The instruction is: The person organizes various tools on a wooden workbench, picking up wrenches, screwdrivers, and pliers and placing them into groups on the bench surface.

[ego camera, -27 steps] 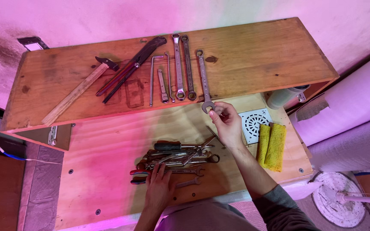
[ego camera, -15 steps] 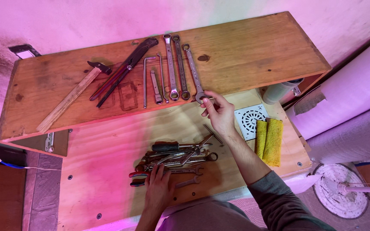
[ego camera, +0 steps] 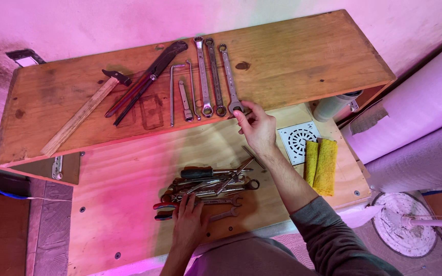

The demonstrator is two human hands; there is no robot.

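Observation:
My right hand [ego camera: 256, 129] reaches to the front edge of the upper wooden board [ego camera: 303, 56] and pinches the lower end of a long ring wrench [ego camera: 228, 76]. That wrench lies flat, parallel to two similar wrenches [ego camera: 208, 71] on its left. My left hand [ego camera: 188, 225] rests with fingers spread on a pile of wrenches and pliers [ego camera: 211, 184] on the lower plywood table [ego camera: 118, 194]; red-handled pliers [ego camera: 162, 206] stick out by its thumb.
Also on the upper board are a bent hex key [ego camera: 172, 92], a small socket tool [ego camera: 184, 99], long red-handled pliers [ego camera: 147, 82] and a wooden-handled hammer [ego camera: 85, 110]. A white drain grate [ego camera: 297, 140] and yellow cloth [ego camera: 323, 163] lie right; pale rolls [ego camera: 415, 102] stand beyond.
My right hand has slid the long wrench up and left, from a slanted spot at the board's edge into line beside the two other wrenches. My left hand stayed on the pile.

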